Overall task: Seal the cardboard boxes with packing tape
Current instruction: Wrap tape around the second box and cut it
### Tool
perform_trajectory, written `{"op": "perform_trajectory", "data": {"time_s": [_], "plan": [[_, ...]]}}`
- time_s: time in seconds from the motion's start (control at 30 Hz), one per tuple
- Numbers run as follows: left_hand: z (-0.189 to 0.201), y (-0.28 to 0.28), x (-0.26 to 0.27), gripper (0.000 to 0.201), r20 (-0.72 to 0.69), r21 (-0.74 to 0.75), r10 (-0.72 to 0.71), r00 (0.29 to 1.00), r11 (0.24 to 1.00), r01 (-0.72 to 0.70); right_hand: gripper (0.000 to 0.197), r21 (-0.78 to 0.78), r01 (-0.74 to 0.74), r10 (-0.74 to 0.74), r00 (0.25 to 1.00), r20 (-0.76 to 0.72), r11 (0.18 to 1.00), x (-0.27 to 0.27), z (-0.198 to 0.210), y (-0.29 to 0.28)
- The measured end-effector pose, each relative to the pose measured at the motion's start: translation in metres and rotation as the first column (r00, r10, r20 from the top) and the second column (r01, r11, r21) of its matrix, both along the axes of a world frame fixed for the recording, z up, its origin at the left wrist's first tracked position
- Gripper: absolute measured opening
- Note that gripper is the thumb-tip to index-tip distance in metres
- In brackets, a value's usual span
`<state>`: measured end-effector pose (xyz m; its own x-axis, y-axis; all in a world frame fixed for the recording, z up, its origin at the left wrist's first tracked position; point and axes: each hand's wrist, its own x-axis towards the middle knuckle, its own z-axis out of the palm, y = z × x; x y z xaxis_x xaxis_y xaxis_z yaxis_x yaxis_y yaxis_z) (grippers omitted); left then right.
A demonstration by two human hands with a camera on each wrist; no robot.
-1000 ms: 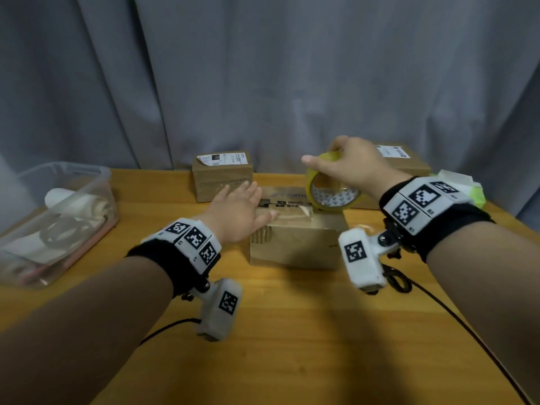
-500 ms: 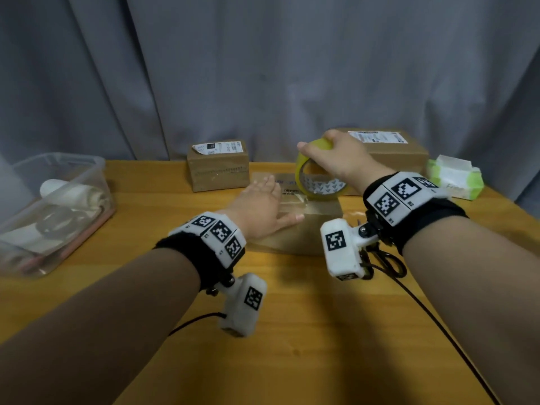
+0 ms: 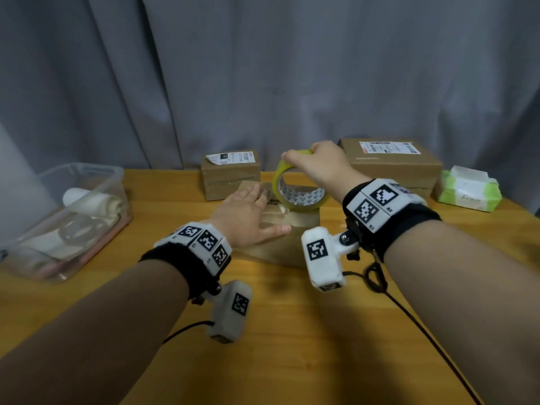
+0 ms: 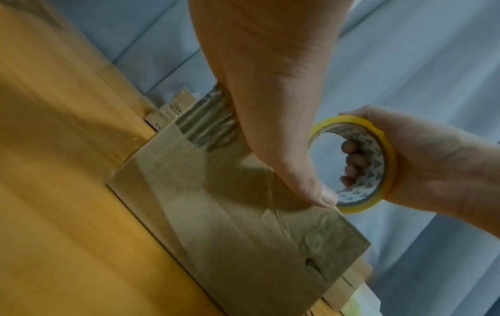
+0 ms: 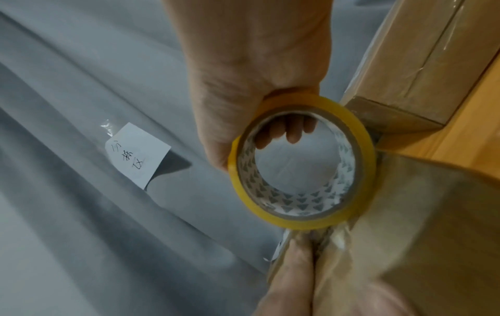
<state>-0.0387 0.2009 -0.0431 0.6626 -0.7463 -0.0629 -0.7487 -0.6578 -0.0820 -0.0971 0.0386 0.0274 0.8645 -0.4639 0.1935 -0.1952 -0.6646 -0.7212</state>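
- The near box [image 3: 287,244] lies mid-table, in front of the person; it is pressed flat from above by the left hand [image 3: 248,217], fingers straight and thumb spread, nothing gripped.
- The tape roll [image 3: 295,188] is held upright by the right hand [image 3: 321,165], fingers curled through the core and thumb on the rim, its lower edge at the box's top face.
- A glossy strip of tape is seen running along the top of this box under the left hand, so the seam is judged to be partly covered; the strip is not yet cut from the roll.
- Still left, by this judgement: the strip carried to the far edge, cut and pressed down.
- Two more boxes stand at the back, a small box [image 3: 230,173] and a large box [image 3: 394,165]; tape is seen on both, but whether they are fully sealed cannot be told.
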Motion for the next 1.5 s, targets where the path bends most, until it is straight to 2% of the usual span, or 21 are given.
{"op": "perform_trajectory", "data": {"time_s": [0.13,0.23,0.37,0.97,1.4,1.5], "plan": [[0.001,0.005,0.001,0.121,-0.047,-0.027,0.001,0.999,1.000,-0.002,0.039,-0.281,0.015,-0.058,0.988,-0.145,0.960,-0.009,0.024,-0.014],[0.005,0.004,-0.005,0.115,-0.065,-0.024,-0.013,0.998,1.000,0.012,0.041,-0.379,-0.006,-0.115,0.949,-0.294,0.925,-0.015,0.015,-0.036],[0.007,0.003,-0.007,0.112,-0.080,-0.017,-0.009,0.997,1.000,0.008,0.044,-0.365,-0.001,-0.118,0.946,-0.302,0.931,-0.020,-0.007,-0.045],[0.006,0.002,-0.007,0.109,-0.073,-0.009,0.011,0.997,1.000,-0.011,0.038,-0.315,-0.031,-0.070,0.950,-0.305,0.949,-0.027,-0.024,-0.056],[0.008,0.001,-0.011,0.113,-0.072,0.008,0.010,0.997,1.000,-0.010,0.046,-0.247,-0.031,-0.057,0.938,-0.342,0.969,-0.031,-0.045,-0.058],[0.009,-0.007,-0.014,0.117,-0.058,0.055,0.046,0.997,0.998,-0.043,0.047,-0.267,-0.047,-0.051,0.936,-0.348,0.962,-0.029,-0.049,-0.059]]}}
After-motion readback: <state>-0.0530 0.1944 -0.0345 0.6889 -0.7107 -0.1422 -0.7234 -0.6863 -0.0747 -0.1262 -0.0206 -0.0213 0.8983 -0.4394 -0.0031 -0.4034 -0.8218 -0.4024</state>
